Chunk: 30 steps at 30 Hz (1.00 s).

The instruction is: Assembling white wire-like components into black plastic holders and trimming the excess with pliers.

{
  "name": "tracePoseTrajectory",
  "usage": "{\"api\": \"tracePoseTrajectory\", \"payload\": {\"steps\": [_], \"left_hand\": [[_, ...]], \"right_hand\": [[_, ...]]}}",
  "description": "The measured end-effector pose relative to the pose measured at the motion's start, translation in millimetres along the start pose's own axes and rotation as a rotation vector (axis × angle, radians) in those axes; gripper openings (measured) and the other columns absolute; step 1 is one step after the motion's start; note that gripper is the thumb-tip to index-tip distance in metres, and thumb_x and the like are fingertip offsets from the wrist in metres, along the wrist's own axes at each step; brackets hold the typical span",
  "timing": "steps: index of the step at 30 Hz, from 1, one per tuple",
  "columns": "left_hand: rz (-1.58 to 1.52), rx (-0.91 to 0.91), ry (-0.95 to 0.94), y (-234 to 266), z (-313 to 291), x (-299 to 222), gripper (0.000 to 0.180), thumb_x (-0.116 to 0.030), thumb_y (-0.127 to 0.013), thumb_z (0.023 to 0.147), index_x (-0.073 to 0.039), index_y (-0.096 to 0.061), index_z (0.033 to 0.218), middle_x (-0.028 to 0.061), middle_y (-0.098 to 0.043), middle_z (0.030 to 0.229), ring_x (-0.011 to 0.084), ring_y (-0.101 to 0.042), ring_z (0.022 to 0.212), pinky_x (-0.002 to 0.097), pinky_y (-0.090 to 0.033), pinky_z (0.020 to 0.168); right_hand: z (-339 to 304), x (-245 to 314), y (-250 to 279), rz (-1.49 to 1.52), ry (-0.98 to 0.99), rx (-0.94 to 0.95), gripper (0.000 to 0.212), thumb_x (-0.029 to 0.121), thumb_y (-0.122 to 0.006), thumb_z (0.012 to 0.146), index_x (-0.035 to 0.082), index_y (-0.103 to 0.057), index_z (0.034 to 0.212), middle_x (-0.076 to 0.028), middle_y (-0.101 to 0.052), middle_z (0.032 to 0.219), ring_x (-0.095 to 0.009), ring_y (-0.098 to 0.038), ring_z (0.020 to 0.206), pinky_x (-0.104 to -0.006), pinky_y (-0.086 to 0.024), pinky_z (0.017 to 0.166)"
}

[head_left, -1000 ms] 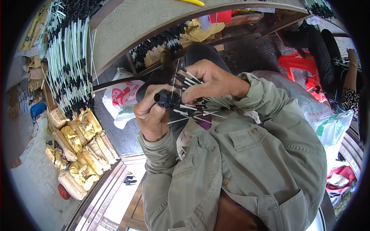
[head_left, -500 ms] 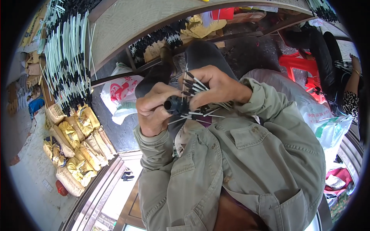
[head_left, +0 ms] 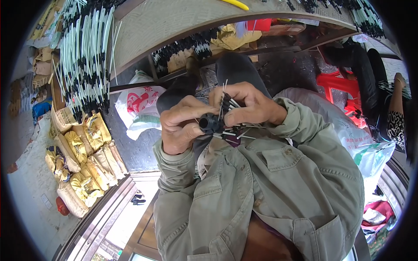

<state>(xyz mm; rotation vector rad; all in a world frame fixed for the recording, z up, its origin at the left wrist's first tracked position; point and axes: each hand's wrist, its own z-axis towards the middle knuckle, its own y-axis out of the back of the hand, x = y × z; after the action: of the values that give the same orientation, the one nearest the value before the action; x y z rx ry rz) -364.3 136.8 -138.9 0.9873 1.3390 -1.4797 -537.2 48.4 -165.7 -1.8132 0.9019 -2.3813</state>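
Note:
Above my lap, my left hand (head_left: 177, 127) is closed around a black hollow hub (head_left: 210, 124), its round open end facing up toward me. Close beside it, my right hand (head_left: 257, 104) pinches a cluster of thin rods (head_left: 227, 103) with black and whitish sections. The rods sit against the hub, and some stick up between my two hands. More pale rod ends spread out below the hub, near my jacket. My right fingers partly hide where rods and hub meet.
A workbench (head_left: 143, 30) runs across in front, with long bundles of white and black rods (head_left: 85, 56) at its left. Yellow-wrapped packages (head_left: 87, 161) stand at left. Plastic bags (head_left: 137, 100) lie by my legs. A red stool (head_left: 337, 85) and another person's arm (head_left: 395, 98) are at right.
The view has shifted slightly. Both hands stay together at the hub, and the hub and rods sit a little farther right in the picture. The grips look much the same.

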Motion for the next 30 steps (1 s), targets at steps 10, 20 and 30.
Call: {"api": "tracePoseTrajectory", "payload": {"steps": [10, 20, 30], "left_hand": [[0.151, 0.200, -0.126, -15.9, 29.0, -27.6, 0.041, -0.030, -0.068, 0.074, 0.001, -0.063, 0.099, 0.0142, -0.054, 0.109, 0.0267, -0.046, 0.102, 0.0374, -0.034, 0.089], [0.583, -0.334, -0.266, -53.0, 7.4, -13.0, 0.033, -0.005, -0.058, 0.075, 0.004, -0.057, 0.107, 0.0122, -0.060, 0.105, 0.0283, -0.046, 0.111, 0.0393, -0.028, 0.098], [0.756, -0.540, -0.316, -59.7, 7.8, -4.4, 0.029, -0.009, -0.052, 0.079, 0.007, -0.057, 0.102, 0.0121, -0.063, 0.097, 0.0204, -0.053, 0.098, 0.0365, -0.021, 0.099]], "right_hand": [[-0.1, 47.5, 0.2, 0.021, -0.137, 0.063, 0.025, 0.016, -0.074, 0.070, 0.000, -0.054, 0.072, -0.008, -0.060, 0.084, -0.011, -0.052, 0.077, -0.0264, -0.039, 0.066], [4.4, 24.0, -24.0, -0.455, 0.438, -0.354, 0.026, 0.011, -0.071, 0.071, 0.002, -0.050, 0.084, -0.017, -0.053, 0.103, -0.021, -0.052, 0.086, -0.0292, -0.041, 0.076], [0.1, 2.1, -21.0, -0.812, 0.579, -0.509, 0.021, 0.006, -0.069, 0.068, -0.003, -0.054, 0.081, -0.013, -0.053, 0.074, -0.022, -0.051, 0.062, -0.0284, -0.041, 0.056]]}}
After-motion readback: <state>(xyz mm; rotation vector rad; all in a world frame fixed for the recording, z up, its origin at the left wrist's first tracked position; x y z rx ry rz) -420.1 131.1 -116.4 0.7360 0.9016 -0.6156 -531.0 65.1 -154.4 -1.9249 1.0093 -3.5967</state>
